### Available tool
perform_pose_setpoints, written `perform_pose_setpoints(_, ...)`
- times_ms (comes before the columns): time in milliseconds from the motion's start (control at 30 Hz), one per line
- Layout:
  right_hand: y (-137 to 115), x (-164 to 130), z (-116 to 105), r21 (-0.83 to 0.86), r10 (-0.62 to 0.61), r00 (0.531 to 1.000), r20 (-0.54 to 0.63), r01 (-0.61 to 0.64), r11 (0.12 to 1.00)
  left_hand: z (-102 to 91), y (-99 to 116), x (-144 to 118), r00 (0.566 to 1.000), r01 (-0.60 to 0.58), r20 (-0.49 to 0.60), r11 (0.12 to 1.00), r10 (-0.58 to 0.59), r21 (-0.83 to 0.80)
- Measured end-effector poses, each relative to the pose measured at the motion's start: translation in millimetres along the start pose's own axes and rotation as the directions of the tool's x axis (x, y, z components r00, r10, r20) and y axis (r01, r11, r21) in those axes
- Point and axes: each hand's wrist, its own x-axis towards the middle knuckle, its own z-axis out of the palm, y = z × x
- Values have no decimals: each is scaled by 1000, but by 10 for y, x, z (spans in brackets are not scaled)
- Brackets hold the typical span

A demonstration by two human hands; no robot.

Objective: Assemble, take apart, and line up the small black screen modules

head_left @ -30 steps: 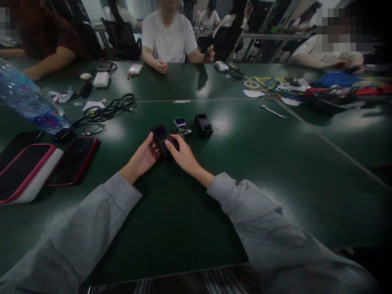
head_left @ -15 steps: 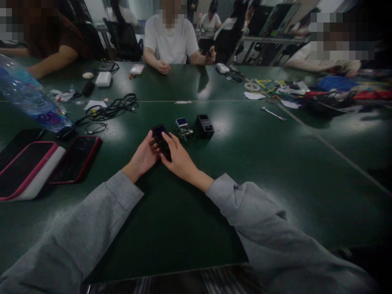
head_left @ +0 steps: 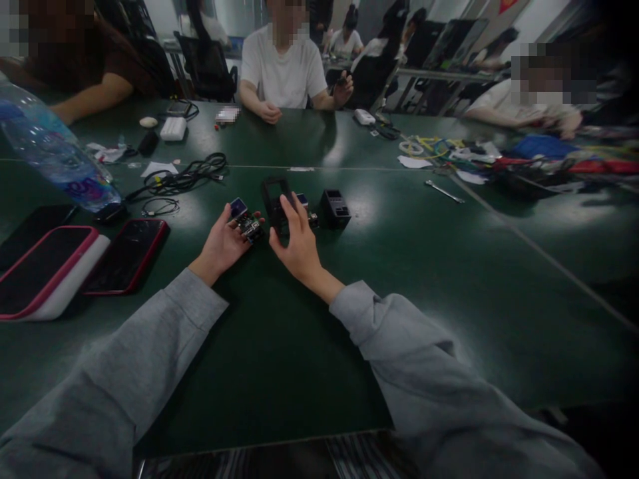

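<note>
Dim; pale glare on tabletop (head_left: 429, 246); edges stretched, upper-right corner dark.

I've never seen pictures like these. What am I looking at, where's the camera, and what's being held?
There is no machine: someone is working bare-handed. The camera is worn on the head, looking forward and down. The left hand holds a small green circuit board with a dark screen; the right hand holds an open rectangular black frame. On the dark green table are a small black box-shaped case, a red-edged dark phone and a silver wrench.
</note>
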Motion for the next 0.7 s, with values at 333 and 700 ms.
perform_pose_setpoints(333,61,100,218,0,195,973,124,-196,981,-72,20,40,996,-91,-7,987,93,131)
perform_pose_setpoints(700,73,50,228,-140,129,977,172,-105,985,-15,14,11,997,-76,-20,991,79,108)
